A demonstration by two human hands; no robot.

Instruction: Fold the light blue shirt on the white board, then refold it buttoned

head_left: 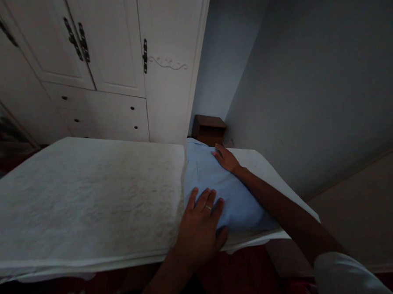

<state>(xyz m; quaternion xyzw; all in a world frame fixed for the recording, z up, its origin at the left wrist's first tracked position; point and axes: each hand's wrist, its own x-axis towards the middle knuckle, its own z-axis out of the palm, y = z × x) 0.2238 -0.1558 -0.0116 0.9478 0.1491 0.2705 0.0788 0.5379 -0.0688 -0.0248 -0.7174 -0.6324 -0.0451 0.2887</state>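
Note:
A folded light blue garment (218,185) lies at the right end of a white padded surface (87,196). My left hand (200,228) rests flat on the near left corner of the garment, fingers stretched out, a ring on one finger. My right hand (226,158) lies flat on the far right part of the garment, fingers extended towards its far edge. Neither hand grips the cloth.
A white wardrobe (113,59) with dark handles and drawers stands behind the surface. A small brown wooden stand (210,128) sits in the corner by the grey wall (311,79). The floor below the near edge is dark red.

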